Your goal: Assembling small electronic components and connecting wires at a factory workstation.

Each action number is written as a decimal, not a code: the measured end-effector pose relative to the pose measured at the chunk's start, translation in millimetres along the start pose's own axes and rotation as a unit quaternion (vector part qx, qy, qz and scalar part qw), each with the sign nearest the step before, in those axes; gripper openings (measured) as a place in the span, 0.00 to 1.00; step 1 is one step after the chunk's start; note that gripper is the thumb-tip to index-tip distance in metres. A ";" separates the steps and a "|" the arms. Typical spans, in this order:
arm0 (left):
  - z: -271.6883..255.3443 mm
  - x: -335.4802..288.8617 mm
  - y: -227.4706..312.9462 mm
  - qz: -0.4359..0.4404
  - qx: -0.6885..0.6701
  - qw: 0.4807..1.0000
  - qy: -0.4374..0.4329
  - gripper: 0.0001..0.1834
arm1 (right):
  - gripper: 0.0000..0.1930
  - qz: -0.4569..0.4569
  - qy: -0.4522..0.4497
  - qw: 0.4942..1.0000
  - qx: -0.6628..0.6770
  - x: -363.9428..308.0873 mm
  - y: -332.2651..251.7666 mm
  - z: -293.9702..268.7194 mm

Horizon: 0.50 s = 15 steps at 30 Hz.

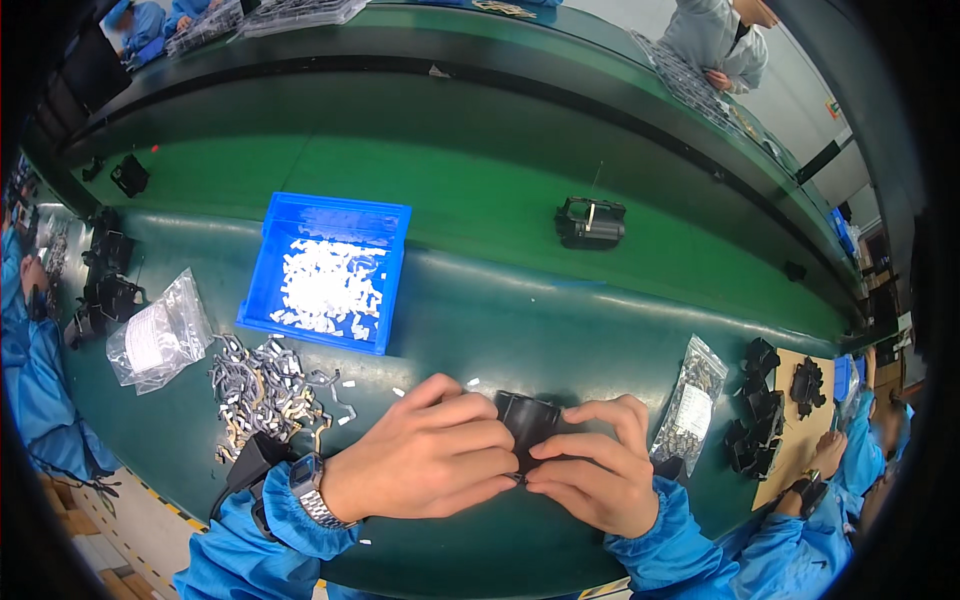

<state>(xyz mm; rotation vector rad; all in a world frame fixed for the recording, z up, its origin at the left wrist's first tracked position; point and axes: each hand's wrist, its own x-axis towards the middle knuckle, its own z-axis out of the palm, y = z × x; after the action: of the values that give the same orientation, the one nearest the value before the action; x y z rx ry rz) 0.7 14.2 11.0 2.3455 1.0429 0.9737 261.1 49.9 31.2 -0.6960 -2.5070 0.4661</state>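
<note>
A: How far along is the black part (530,425)?
B: Held low over the bench (470,310), left hand (430,455) and right hand (600,470) pinching opposite sides; it looks unfinished
A: What's left?
B: Plenty, I'd judge; strips (265,390) lie piled leftward, white bits (330,290) fill much of the bin (340,228); whether the belt (480,180) unit (592,222) is done, I can't tell

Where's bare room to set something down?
The widest free patch of green worktop lies beyond your left hand and right hand, between the blue bin and the right-side bag. A smaller one sits between your forearms. It's crowded left, with the parts pile and clear bag, and far right, with black parts.
</note>
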 end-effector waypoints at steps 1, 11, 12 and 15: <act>-0.2 0.0 0.3 0.000 0.000 1.000 0.000 0.10 | 0.11 0.004 0.004 1.000 0.001 -0.6 -1.0 -0.1; -0.8 1.3 -0.6 -0.011 -0.029 0.999 0.012 0.09 | 0.12 -0.039 0.051 0.998 -0.019 1.2 -3.3 3.9; -1.1 2.4 -1.2 -0.018 -0.046 0.999 0.015 0.09 | 0.12 -0.039 0.051 0.998 -0.020 1.0 -4.3 3.9; -0.8 4.4 -3.1 -0.029 -0.077 0.996 0.019 0.09 | 0.11 -0.068 0.079 0.992 -0.076 -0.3 -6.6 4.2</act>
<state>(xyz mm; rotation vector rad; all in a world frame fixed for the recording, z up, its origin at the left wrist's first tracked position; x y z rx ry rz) 0.7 19.5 11.6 2.1682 1.0065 1.0429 256.5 43.6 30.6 -0.5885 -2.4366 0.1665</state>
